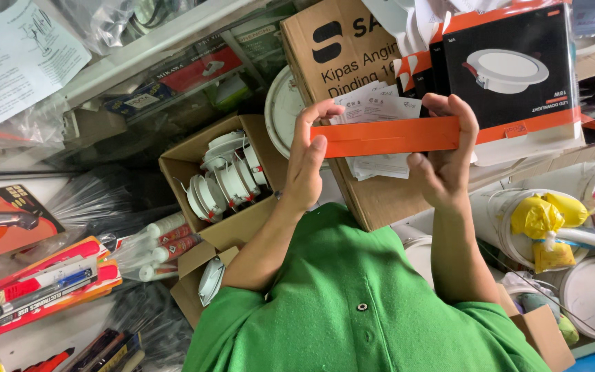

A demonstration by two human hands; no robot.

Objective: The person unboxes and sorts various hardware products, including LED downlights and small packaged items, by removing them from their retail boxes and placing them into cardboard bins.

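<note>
Stock crowds your work position on every side; open room exists only directly in front of your chest. Nearest to you, your green shirt fills the lower frame, and both forearms rise from it.

Your left hand grasps the left end of a flat orange carton, thumb pressed on its face and fingers curled over the top edge. Your right hand grasps the right end, fingers wrapped over the upper edge. The carton is held level between both hands, clear of any surface. White leaflets show above and below its long edges, just behind it.

Left of your left forearm, an open brown box holds white round light fittings, its flaps close beside your elbow. Sealant tubes lie further left.

Behind the carton stands a large cardboard box. A black and orange lamp box sits at upper right, its corner near your right fingertips. White buckets stand just beside your right forearm.
</note>
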